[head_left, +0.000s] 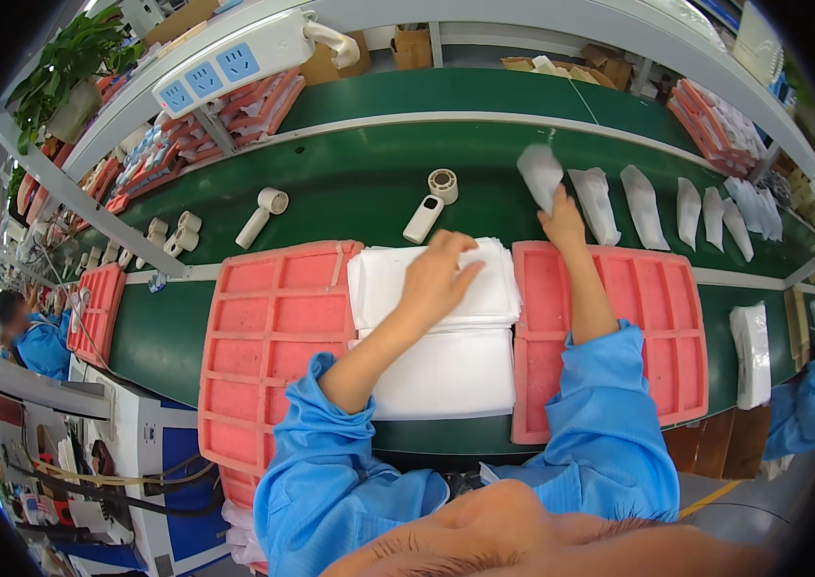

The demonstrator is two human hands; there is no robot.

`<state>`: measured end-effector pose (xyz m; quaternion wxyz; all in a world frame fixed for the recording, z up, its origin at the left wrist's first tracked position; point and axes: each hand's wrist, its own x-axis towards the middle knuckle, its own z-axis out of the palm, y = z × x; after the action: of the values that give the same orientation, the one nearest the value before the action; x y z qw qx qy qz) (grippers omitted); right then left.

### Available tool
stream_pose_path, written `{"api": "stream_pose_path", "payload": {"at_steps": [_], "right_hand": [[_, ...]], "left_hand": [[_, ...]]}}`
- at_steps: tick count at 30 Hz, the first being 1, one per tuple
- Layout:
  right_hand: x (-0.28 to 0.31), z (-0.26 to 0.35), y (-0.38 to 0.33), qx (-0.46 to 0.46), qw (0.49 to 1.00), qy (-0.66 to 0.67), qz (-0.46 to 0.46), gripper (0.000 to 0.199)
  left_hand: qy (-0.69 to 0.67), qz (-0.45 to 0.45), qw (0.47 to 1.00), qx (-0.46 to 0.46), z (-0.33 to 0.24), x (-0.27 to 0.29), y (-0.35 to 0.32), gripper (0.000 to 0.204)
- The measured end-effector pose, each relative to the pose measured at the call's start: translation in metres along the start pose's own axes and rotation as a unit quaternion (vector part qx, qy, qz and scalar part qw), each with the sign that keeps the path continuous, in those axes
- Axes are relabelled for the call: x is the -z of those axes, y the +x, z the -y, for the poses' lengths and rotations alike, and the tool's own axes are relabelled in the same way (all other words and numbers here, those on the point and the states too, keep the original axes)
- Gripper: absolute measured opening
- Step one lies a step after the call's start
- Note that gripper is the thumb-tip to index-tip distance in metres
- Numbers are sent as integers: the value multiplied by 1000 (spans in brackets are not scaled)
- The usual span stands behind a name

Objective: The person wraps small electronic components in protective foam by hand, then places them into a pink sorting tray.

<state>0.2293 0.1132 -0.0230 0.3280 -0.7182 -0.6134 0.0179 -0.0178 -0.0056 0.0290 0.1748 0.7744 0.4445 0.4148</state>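
Head view: right hand (561, 219) fingers pinching a thin white pouch (539, 173) at 1 o'clock, left hand (436, 279) fingers spread on the pouch stack (383, 279); light, limp, probably slippery, so grip an edge.

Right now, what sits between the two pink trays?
In the head view, a stack of white sheets fills the gap between the left pink tray and the right pink tray; the left hand rests on it.

Pink trays (273, 327), white bags (446, 370), green belt (350, 188)
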Motion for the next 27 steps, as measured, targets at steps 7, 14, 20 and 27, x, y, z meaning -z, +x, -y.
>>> {"api": "stream_pose_path", "payload": {"at_steps": [7,14,20,27], "right_hand": [[-12,41,-8,171,978,-55,-107,58],[-105,76,47,140,962,202,122,72],[-118,71,63,104,891,265,353,73],[26,101,32,158,862,441,193,58]], "left_hand": [[143,75,986,31,11,-19,-11,20],[99,52,993,32,13,-29,-10,16],[-16,69,995,71,15,-24,-5,14],[-242,100,953,151,38,-3,-1,11]]}}
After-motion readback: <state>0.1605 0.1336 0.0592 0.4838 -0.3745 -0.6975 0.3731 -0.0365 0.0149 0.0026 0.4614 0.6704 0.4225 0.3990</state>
